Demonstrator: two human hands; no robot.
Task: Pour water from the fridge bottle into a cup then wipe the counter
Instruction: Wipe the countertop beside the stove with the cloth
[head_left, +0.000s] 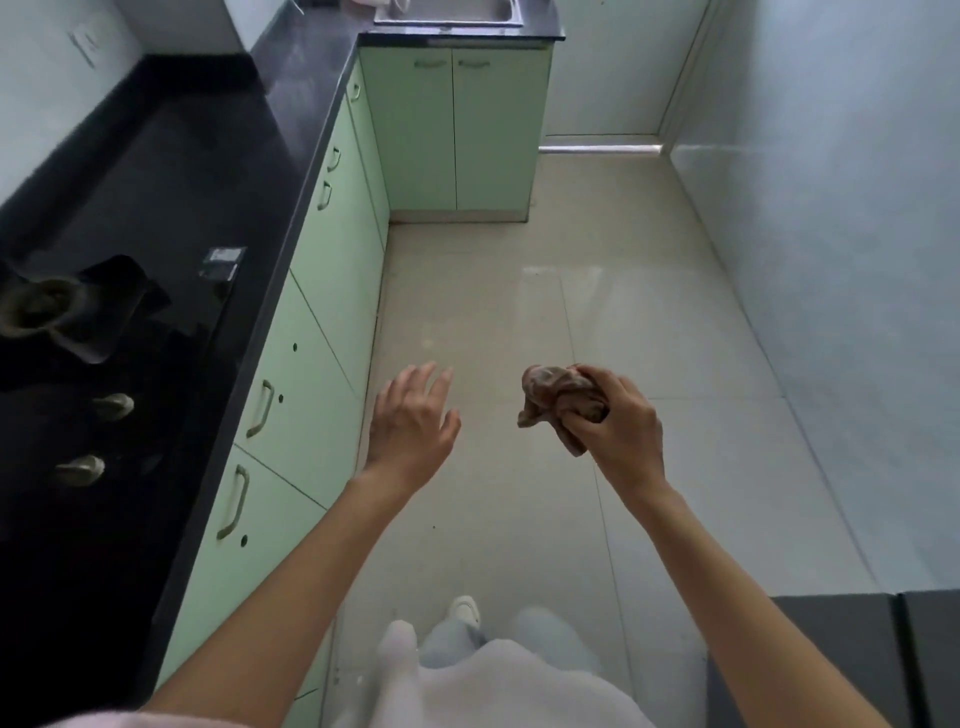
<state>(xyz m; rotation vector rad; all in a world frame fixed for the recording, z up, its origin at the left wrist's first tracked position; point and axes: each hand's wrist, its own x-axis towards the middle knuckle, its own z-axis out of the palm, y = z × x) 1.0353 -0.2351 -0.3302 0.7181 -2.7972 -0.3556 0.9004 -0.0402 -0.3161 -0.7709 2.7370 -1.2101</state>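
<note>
My right hand (621, 426) grips a crumpled brown cloth (558, 397) in front of me, over the tiled floor. My left hand (413, 423) is held out beside it with straight, spread fingers and holds nothing. The black counter (291, 104) runs along my left side and turns at the far end. No bottle or cup is in view.
A black glass hob (78, 364) with a burner and two knobs is set into the counter at left. Green cabinets (332, 270) stand below it. A steel sink (449, 13) sits at the far end. A dark grey surface (831, 660) is at bottom right.
</note>
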